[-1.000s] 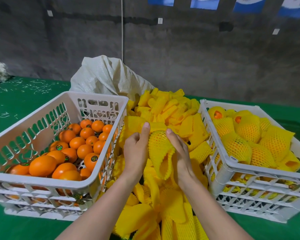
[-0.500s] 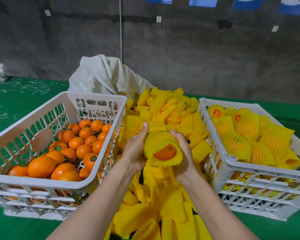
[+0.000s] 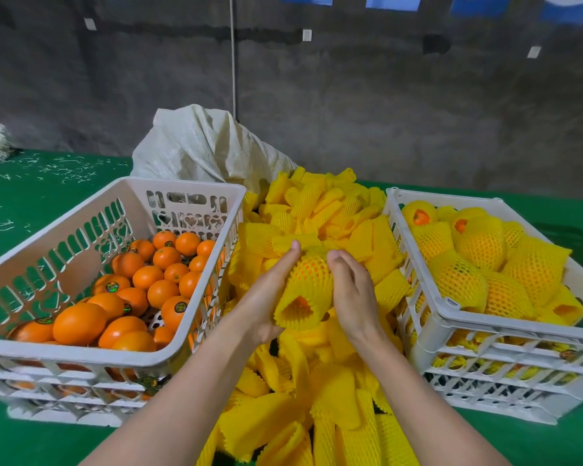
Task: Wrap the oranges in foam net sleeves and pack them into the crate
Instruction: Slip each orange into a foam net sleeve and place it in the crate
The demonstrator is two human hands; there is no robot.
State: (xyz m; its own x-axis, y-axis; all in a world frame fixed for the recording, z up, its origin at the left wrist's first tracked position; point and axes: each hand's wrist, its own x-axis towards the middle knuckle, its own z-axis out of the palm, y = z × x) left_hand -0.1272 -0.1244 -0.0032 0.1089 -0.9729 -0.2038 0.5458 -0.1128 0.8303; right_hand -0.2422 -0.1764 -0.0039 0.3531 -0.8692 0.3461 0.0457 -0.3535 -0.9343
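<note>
Between both hands sits an orange inside a yellow foam net sleeve (image 3: 308,285), held above a heap of loose sleeves (image 3: 320,210). My left hand (image 3: 266,294) grips its left side with the thumb on top. My right hand (image 3: 352,292) cups its right side, fingers curled round it. The sleeve's open end faces me and a bit of orange shows inside. A white crate (image 3: 182,334) on the left holds several bare oranges (image 3: 80,322). The white crate (image 3: 431,297) on the right holds several wrapped oranges (image 3: 482,242).
A white woven sack (image 3: 199,146) lies behind the sleeve heap. More loose sleeves (image 3: 303,408) spread toward me between my forearms. Green cloth (image 3: 31,183) covers the table, with white scraps at the far left. A dark wall stands behind.
The sleeve has been pulled further over the orange: its wide open mouth showing the fruit half a second ago has narrowed. Both hands stay on it, slightly lower.
</note>
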